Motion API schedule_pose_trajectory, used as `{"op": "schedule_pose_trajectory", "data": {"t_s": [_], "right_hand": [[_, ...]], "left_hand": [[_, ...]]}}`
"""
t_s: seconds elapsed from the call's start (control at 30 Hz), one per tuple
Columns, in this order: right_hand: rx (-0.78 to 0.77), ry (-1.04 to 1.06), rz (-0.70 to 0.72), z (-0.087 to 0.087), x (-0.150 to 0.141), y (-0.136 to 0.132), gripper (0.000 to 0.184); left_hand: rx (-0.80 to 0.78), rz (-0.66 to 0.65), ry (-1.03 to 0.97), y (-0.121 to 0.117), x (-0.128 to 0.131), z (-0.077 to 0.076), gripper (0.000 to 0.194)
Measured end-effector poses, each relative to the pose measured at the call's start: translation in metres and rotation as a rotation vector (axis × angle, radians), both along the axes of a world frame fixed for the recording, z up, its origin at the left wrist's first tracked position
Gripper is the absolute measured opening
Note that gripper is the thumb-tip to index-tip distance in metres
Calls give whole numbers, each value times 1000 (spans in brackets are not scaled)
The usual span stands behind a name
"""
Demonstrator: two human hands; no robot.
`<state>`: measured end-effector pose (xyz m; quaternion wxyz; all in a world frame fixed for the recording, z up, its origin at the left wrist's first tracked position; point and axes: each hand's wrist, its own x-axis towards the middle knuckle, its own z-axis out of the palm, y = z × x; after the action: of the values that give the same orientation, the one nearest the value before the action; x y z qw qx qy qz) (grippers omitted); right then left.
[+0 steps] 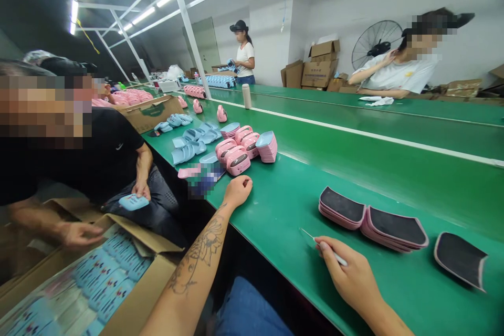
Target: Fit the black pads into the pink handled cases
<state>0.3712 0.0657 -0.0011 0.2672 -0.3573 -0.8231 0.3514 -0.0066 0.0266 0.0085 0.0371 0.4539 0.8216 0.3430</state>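
Nearest: own left forearm (200,257), line-drawn tattoo, cut off by lower frame edge. Left to right: open carton (153,284) of blue cases (112,286), cropped at lower left. Pixelated item (207,181) on green table (283,199), unreadable. Left hand (239,191) at table edge, just beside pink cases (238,161); fingers curled into loose fist, palm hidden, cannot tell whether it holds anything. Right hand (350,273) pinches white-handled tool (340,259) narrowly, handle partly covered by fingers; thin tip points left, hard to make out. Right: two stacks of black-faced pink panels (396,226), then one loose panel (460,260).
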Motion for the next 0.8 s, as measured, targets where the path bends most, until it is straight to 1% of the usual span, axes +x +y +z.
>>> {"op": "schedule_pose_trajectory", "data": {"t_s": [0.2, 0.37, 0.5, 0.67, 0.8], "right_hand": [[-11, -15, 21, 2, -4, -2, 42], [11, 44, -11, -1, -2, 0, 42], [-24, -13, 67, 0, -1, -1, 42], [8, 42, 51, 1, 0, -2, 41], [-10, -7, 107, 3, -2, 0, 40]], "left_hand": [[6, -11, -1, 1, 0, -1, 22], [17, -16, 12, 1, 0, -1, 21], [7, -5, 18, 0, -1, -3, 21], [-8, -5, 21, 0, 1, -2, 22], [-7, -13, 19, 1, 2, 0, 21]]}}
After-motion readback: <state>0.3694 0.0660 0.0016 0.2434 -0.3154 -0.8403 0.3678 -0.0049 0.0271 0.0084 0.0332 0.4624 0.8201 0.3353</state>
